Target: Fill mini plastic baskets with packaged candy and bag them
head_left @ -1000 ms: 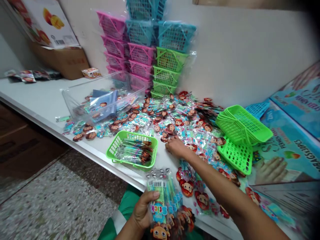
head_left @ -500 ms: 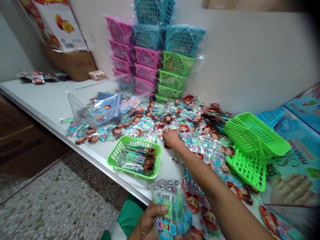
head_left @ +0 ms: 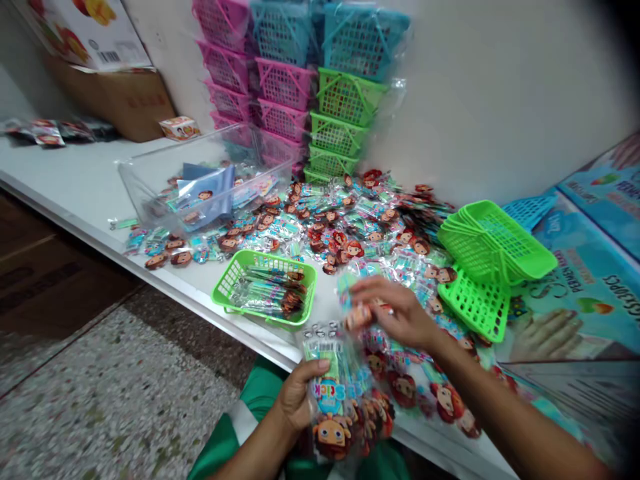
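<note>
My left hand is closed on a fanned bundle of candy stick packets at the table's front edge; the front one shows a cartoon face and the word "Stick". Above the bundle, my right hand pinches another small packet, blurred by motion. Just left of it stands a green basket with several packets lying inside. A wide heap of loose packets with cartoon heads spreads behind and right of both hands.
A clear plastic bin with packets and blue wrappers stands at the back left. Wrapped pink, blue and green baskets are stacked against the wall. Nested green baskets sit at right beside printed cartons. Cardboard boxes stand far left.
My right hand has come back from the heap toward the bundle, now with a packet in its fingers. My left hand still holds the bundle, now shown more fully. The view has shifted.
</note>
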Motion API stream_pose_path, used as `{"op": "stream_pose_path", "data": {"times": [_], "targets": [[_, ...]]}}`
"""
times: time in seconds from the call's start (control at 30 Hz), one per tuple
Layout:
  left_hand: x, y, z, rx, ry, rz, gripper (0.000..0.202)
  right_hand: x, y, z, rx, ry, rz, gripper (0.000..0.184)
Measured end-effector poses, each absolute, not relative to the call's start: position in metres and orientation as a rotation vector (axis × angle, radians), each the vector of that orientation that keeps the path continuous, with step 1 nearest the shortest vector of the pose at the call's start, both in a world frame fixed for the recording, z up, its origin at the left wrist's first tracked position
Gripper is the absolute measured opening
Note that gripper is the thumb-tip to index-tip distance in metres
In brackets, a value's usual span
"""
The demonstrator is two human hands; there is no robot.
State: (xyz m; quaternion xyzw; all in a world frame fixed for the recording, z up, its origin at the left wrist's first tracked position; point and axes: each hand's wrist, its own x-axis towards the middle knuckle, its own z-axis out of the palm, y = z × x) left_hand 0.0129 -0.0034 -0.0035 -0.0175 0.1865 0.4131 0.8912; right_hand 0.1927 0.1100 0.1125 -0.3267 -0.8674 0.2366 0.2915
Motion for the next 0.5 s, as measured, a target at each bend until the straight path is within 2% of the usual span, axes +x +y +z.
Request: {"op": "stream_pose_path", "data": {"times": [0.07, 0.13, 0.4, 0.5], "targets": [[0.015, -0.005, -0.003, -0.034, 0.373, 0.861, 0.021, 0.196, 0.058, 0.113, -0.735, -2.425, 0.812, 0.03], [0.018, -0.008, -0.001, -0.042, 0.368, 0.886, 0.019, 0.198, 0.023, 0.108, -0.712, -2.446, 0.831, 0.032], [0.032, -0.022, 0.005, -0.159, 0.275, 0.828, 0.034, 0.194, -0.007, 0.103, -0.808, -2.598, 0.605, 0.023], [0.028, -0.025, 0.003, -0.119, 0.316, 0.771, 0.028, 0.188, -0.02, 0.111, -0.729, -2.708, 0.644, 0.027]]}}
